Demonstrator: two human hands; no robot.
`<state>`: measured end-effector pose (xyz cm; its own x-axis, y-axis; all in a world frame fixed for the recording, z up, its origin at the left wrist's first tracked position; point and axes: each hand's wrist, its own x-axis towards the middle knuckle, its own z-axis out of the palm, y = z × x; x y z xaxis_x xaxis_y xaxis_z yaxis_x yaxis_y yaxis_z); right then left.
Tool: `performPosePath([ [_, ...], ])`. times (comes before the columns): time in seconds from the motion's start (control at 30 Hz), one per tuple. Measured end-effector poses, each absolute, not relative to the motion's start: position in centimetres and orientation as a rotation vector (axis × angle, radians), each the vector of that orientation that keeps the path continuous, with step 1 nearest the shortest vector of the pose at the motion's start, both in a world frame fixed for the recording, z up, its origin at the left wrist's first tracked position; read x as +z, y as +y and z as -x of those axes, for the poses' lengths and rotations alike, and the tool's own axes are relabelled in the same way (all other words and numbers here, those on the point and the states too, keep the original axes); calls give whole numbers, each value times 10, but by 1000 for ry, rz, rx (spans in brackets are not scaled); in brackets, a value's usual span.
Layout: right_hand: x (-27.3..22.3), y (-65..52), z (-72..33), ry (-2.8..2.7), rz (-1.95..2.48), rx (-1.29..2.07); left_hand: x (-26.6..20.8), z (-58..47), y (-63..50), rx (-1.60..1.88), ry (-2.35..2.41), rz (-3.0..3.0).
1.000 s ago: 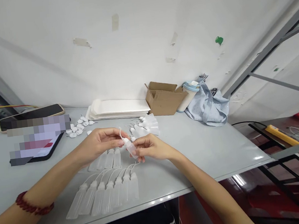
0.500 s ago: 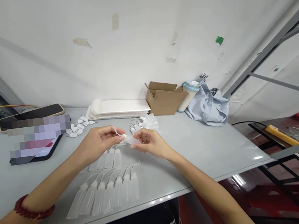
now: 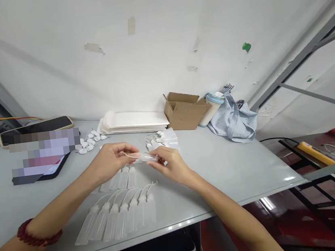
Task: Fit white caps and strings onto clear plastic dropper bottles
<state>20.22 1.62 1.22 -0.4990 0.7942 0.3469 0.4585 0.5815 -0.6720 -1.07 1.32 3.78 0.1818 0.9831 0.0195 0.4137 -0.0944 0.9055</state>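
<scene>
Between my hands, above the table, is a small translucent plastic bottle (image 3: pixel 149 157) with a thin tube at its neck. My right hand (image 3: pixel 169 160) grips the bottle's body between thumb and fingers. At the neck end, my left hand (image 3: pixel 117 158) pinches the tube, whose thin tip sticks out to the left. Just below, several similar bottles with curved tubes (image 3: pixel 117 217) lie side by side in a front row. A second row of bottles (image 3: pixel 126 177) lies behind them, partly hidden by my left hand. More bottles (image 3: pixel 170 138) lie beyond my right hand.
White caps (image 3: pixel 89 142) are scattered at the back left, beside a phone with a lit screen (image 3: pixel 48 162) and another dark device (image 3: pixel 36 131). Along the wall stand stacked white trays (image 3: pixel 136 121), a cardboard box (image 3: pixel 184 113), a lidded cup (image 3: pixel 210 112) and a pale blue cloth (image 3: pixel 234 123).
The bottle has turned closer to level, and its tube now lies lower along my left fingers. Both hands stay nearly in place, and the rows of bottles have not moved.
</scene>
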Motion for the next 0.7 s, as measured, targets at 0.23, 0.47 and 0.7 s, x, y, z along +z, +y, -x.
performPosePath([
  [0.23, 23, 13, -200, -1905, 1023, 1167, 40, 11, 13, 914, 1263, -1634],
  [0.47, 27, 14, -201, -1638, 904, 1626, 43, 12, 10, 977, 1147, -1663],
  [0.7, 30, 13, -201, -1667, 919, 1602, 45, 11, 9, 887, 1182, -1713],
])
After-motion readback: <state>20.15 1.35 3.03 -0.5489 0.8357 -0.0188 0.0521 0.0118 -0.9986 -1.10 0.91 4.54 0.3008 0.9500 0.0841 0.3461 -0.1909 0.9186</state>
